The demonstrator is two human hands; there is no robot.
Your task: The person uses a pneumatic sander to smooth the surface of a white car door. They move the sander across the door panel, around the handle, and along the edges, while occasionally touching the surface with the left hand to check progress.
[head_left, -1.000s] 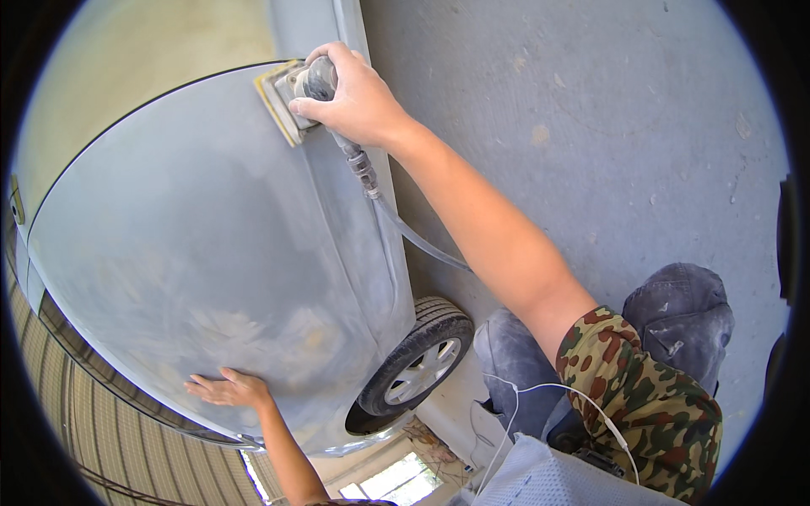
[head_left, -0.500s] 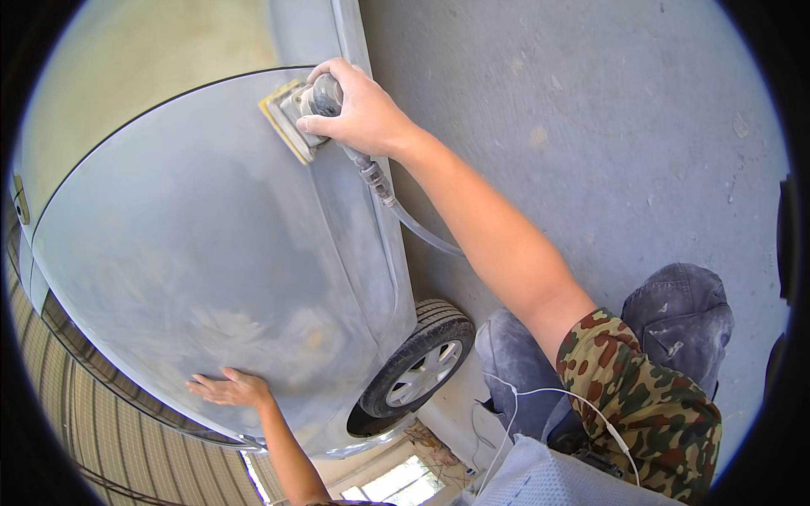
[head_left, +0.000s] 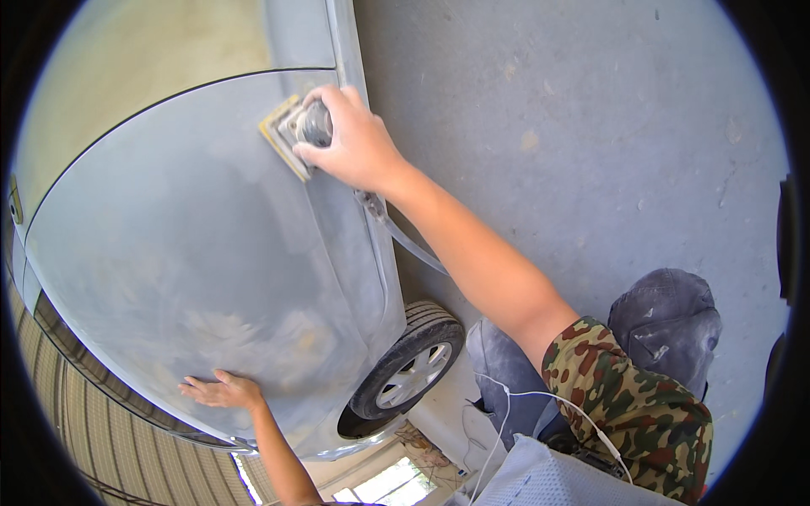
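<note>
My right hand (head_left: 359, 139) is wrapped round the dark, dusty body of an air sander (head_left: 315, 124). The sander's flat pad, yellowish at its edge, lies against the grey car door (head_left: 228, 228) near its lower front part. A hose (head_left: 413, 244) runs down from the sander behind my forearm. Farther back on the same dull, primer-grey panel, my left hand (head_left: 224, 391) rests with its fingers stretched out, holding nothing. Pale, blotchy patches show on the panel just beside the left hand.
A wheel with a black tyre (head_left: 405, 371) stands under the panel. Grey concrete floor (head_left: 574, 126) spreads to the right. My knees (head_left: 666, 325) are bent beside the car. A white cable (head_left: 574, 401) crosses my lap. A door handle (head_left: 15, 202) shows at far left.
The sander and my right hand have shifted slightly downward along the panel. My left hand keeps almost the same place on the panel, and the whole view has moved a little.
</note>
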